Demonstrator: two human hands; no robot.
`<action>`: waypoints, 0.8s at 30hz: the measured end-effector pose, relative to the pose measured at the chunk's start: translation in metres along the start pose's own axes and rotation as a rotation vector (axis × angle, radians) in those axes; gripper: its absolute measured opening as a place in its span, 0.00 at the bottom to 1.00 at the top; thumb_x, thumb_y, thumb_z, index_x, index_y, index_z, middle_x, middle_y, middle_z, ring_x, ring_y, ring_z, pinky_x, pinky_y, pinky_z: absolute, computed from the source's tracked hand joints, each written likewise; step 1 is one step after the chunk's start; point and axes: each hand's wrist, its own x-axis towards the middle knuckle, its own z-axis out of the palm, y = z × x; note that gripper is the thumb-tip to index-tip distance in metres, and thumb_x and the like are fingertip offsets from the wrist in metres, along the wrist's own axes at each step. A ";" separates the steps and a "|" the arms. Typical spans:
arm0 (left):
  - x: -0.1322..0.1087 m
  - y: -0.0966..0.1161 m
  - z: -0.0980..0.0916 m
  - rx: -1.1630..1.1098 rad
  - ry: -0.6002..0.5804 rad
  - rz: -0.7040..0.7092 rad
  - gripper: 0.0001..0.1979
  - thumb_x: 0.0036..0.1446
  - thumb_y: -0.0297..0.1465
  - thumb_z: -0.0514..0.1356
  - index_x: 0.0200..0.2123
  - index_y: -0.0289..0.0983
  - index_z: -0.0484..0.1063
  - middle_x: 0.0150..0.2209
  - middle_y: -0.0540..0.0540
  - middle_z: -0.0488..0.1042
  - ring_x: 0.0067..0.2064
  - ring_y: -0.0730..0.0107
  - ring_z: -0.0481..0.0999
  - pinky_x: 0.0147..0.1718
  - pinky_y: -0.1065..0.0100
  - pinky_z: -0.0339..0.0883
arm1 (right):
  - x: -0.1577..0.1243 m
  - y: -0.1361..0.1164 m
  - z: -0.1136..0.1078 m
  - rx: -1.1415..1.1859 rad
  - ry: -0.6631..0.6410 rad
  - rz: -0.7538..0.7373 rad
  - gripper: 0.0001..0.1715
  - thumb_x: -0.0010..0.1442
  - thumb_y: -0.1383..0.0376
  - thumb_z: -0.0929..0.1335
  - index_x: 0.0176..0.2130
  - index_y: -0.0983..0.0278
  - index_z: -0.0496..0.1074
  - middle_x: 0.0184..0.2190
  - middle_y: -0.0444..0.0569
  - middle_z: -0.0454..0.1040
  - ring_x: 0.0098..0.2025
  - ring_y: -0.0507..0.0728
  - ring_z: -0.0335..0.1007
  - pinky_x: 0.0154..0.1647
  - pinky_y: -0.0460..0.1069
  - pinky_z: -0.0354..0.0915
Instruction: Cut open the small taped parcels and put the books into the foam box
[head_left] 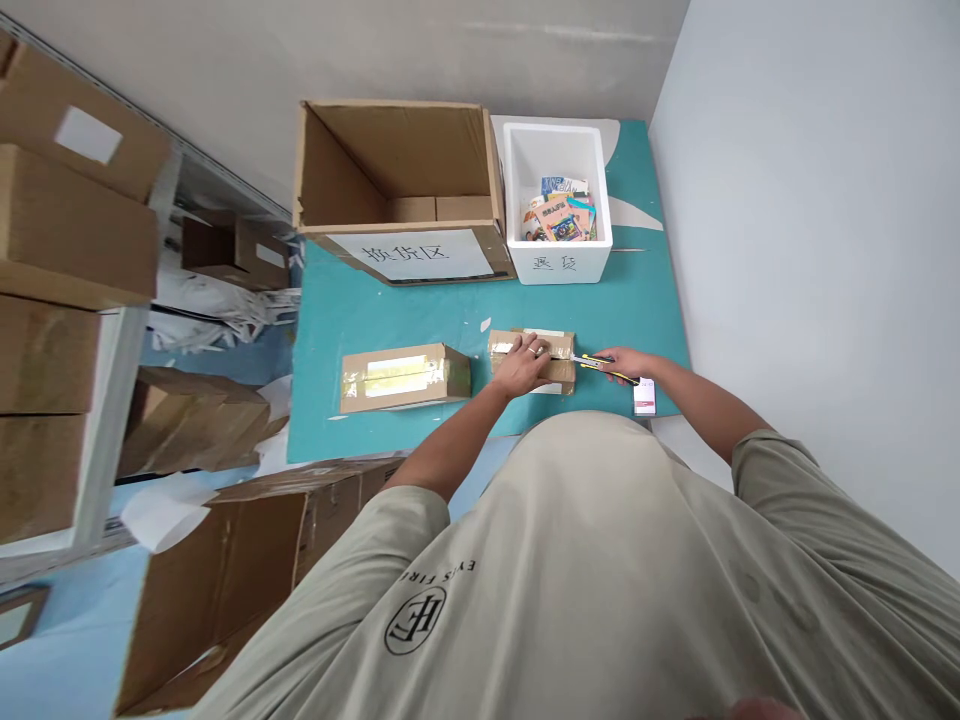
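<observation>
A small taped cardboard box lies on the teal table, with a seam along its top. Across this box lies my left hand, a ring on one finger, its fingers bent over the top and gripping it. My right hand is closed around a yellow and black utility knife. The knife's tip meets the box's right end at the seam. A second taped cardboard box sits to the left, apart from both hands. Beneath my right wrist, near the front edge, is a phone with a lit screen.
At the back of the table stand a large open carton with a handwritten label and a white foam box holding several booklets. Shelves with cartons line the left. An open carton stands on the floor. A wall rises on the right.
</observation>
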 end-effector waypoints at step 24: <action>-0.014 0.065 -0.083 -1.447 0.744 -0.037 0.29 0.57 0.64 0.81 0.31 0.44 0.87 0.32 0.46 0.86 0.44 0.51 0.91 0.55 0.46 0.86 | -0.024 0.016 0.024 0.217 0.142 0.104 0.32 0.82 0.58 0.75 0.78 0.58 0.72 0.28 0.35 0.78 0.21 0.49 0.73 0.24 0.41 0.67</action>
